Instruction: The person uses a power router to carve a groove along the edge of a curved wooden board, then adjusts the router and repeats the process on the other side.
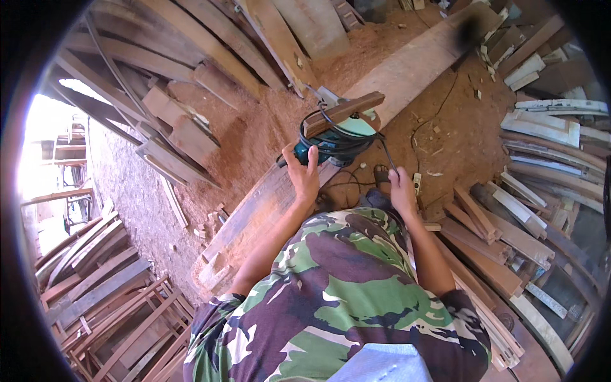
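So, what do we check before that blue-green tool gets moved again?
1. Left hand on the power tool: ok.
2. Right hand holding the black cord: ok.
3. Cord free of the tool: not ok, it loops around it.
4. Long plank free of sawdust: not ok, some lies on its near end.
5. Tool unplugged: cannot tell.

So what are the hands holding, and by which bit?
Left fingers seem to grip the teal and black power tool by its near left end; right fingers hold the thin black cord beside the tool.
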